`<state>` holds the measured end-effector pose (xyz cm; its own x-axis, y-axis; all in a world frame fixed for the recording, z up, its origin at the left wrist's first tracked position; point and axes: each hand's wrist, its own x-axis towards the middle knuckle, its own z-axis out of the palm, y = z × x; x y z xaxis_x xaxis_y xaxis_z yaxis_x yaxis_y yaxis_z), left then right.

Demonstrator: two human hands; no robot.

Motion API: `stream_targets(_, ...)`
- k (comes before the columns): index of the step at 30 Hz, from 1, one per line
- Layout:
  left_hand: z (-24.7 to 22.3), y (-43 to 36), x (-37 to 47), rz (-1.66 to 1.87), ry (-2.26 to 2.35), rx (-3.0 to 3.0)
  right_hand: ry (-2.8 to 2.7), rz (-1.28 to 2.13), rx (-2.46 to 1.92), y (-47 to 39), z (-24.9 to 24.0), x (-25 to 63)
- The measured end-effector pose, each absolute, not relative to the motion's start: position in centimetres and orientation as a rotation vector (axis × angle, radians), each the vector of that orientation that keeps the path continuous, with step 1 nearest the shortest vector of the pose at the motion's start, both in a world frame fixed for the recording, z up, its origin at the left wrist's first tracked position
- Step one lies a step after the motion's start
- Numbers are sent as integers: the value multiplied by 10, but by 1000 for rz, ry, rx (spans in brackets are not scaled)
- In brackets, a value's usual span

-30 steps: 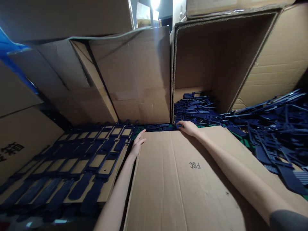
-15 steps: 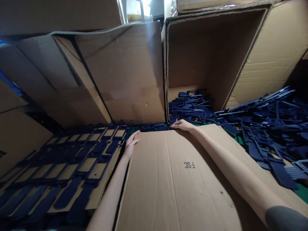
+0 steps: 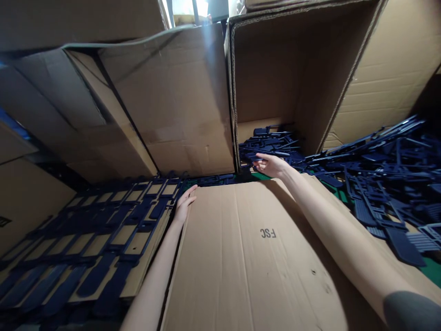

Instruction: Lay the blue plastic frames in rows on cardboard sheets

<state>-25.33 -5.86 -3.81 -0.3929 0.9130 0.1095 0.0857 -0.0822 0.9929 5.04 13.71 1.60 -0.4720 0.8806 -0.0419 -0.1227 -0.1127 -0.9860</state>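
A large brown cardboard sheet (image 3: 220,248), printed "FSC" upside down, lies in front of me and bows down on its right side. My left hand (image 3: 185,202) grips its far left corner, fingers along the edge. Beyond the far edge, my right hand (image 3: 272,165) is off the sheet and pinches a dark blue plastic part (image 3: 254,159) at the near side of a heap of such parts (image 3: 275,142). The fingertips partly hide that part, and I cannot tell whether it is lifted.
At left, dark blue plastic frames (image 3: 120,239) lie in rows on cardboard. Closed cardboard boxes (image 3: 172,105) stand behind. An open box (image 3: 265,69) on its side holds part of the heap. More blue parts (image 3: 389,170) pile up at right on a green surface.
My right hand has left the sheet's far edge and moved forward to the blue parts. My left hand stays at the corner. The view has shifted slightly.
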Motion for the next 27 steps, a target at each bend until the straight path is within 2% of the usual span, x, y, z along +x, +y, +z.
stream_targets(9,-52,-53,-264,1562,1490,1114,-1259,1772,-869,123,67,74)
stream_targets(13,-54,-53,-265,1562,1508,1133,-1684,1620,-874,110,88,100)
stream_targets(18,-54,-52,-265,1560,1505,1128,-2145,1561,-645,82,115,120)
stream_targets(27,-42,-59,-254,1547,1468,1108,-2536,1821,-99,44,111,59)
